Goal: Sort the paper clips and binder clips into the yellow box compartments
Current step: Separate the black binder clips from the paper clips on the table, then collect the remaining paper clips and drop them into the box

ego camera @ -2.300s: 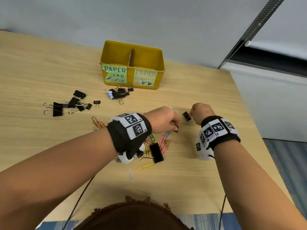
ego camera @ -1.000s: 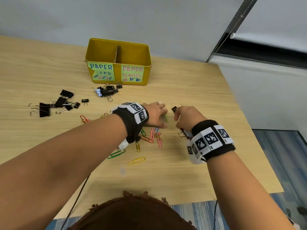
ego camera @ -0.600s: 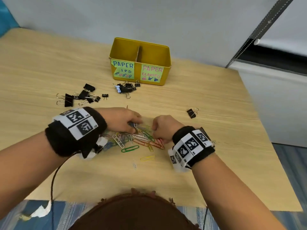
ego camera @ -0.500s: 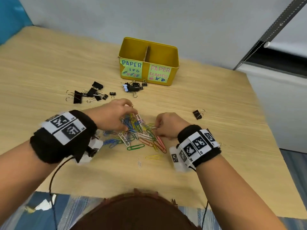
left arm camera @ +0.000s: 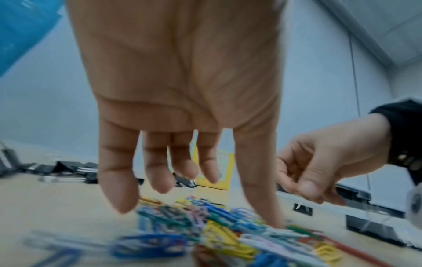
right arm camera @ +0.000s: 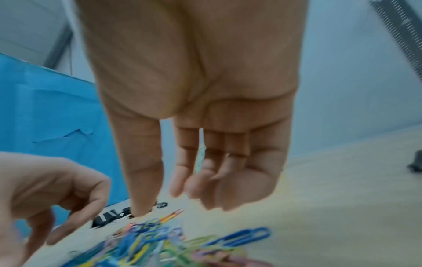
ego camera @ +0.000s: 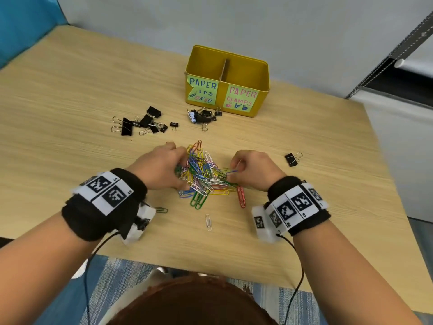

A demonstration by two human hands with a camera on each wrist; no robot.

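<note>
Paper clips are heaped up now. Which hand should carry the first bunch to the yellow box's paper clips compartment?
Left, probably. The left hand flanks the paper clip pile on the side of the yellow box whose left compartment bears the paper clips label; the right hand would have to cross over.

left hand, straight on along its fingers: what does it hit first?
Probably the paper clip pile: the left hand points down at it, thumb tip seemingly already among the clips. Depth is blurred.

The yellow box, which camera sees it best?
The head view: the whole yellow box shows, with its divider and both labels. The left wrist view catches only a blurred yellow sliver between the fingers. The right wrist view does not show it.
</note>
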